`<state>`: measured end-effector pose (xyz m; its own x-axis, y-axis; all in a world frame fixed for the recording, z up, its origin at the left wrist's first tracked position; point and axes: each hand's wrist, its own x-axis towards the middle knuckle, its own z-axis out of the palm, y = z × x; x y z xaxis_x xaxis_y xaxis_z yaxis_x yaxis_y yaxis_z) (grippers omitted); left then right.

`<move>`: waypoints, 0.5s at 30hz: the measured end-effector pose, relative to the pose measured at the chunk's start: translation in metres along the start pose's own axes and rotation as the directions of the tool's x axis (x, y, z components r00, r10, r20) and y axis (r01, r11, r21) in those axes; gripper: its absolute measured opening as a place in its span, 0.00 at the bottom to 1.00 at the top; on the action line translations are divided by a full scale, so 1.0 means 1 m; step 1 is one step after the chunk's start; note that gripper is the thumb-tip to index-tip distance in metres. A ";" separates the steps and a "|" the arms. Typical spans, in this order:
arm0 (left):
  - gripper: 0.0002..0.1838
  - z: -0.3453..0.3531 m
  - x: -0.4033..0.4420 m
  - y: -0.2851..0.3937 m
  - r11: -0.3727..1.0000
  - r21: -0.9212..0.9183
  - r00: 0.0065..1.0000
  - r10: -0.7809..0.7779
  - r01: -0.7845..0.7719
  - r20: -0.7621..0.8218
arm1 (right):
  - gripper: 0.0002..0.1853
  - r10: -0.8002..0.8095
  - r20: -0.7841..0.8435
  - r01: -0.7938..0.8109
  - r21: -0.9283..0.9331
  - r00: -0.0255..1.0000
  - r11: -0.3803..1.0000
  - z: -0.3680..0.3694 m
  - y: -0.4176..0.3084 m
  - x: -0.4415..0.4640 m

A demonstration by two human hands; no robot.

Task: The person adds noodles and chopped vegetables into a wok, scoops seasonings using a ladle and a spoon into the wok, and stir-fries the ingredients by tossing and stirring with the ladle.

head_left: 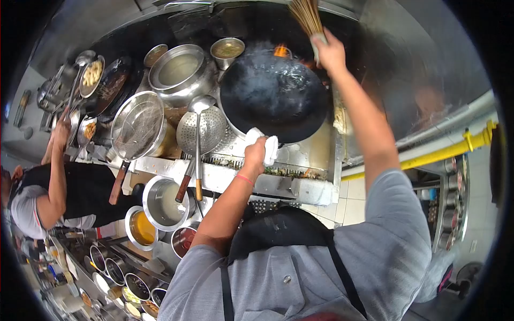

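Head view: the wok sits on the stove, smoke or steam over it and a flame at its far rim. The left hand is closed on a white cloth at the near rim; its fingertips are hidden. The right hand is wrapped round the bound end of a brush, held beyond the wok's far right side, clear of the bowl. In my judgement the step in hand is tending the hot wok; the next move calls for a firm grip through the cloth and a brush kept off the flame. Left of the wok stand a pot, a strainer and a skimmer with a ladle lying across it. Scraps litter the stove's front channel. A co-worker in a black apron works farther left; a yellow pipe runs along the right.
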<state>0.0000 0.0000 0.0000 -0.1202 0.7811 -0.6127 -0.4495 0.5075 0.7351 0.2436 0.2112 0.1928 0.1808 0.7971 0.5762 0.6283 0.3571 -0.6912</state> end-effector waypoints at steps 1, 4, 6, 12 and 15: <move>0.22 -0.004 -0.021 0.012 0.999 -0.028 0.991 -0.041 0.045 0.127 | 0.29 0.317 0.127 -0.341 0.401 0.940 0.850 -0.008 -0.032 -0.047; 0.14 -0.110 -0.076 0.055 0.991 0.064 0.987 -0.121 0.114 0.109 | 0.24 0.557 0.181 -0.540 0.599 0.811 0.592 0.011 -0.030 -0.198; 0.11 -0.147 -0.111 0.036 0.997 -0.079 0.999 0.004 -0.008 -0.050 | 0.31 0.354 0.055 -0.356 0.040 0.934 0.933 -0.052 -0.012 -0.289; 0.21 -0.280 -0.134 -0.031 0.996 0.084 0.842 0.037 0.010 -0.538 | 0.34 0.456 0.453 -0.436 -0.156 0.766 0.886 -0.100 0.009 -0.408; 0.18 -0.287 -0.071 -0.079 0.733 -0.652 0.979 0.184 -0.196 -0.088 | 0.35 0.272 0.795 -0.328 -0.097 0.543 0.940 -0.055 -0.006 -0.358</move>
<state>-0.2102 -0.2004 -0.0976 -0.2778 0.8261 -0.4904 -0.8829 -0.0184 0.4693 0.2168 -0.1033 0.0147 -0.3326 0.9166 -0.2220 0.6043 0.0264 -0.7963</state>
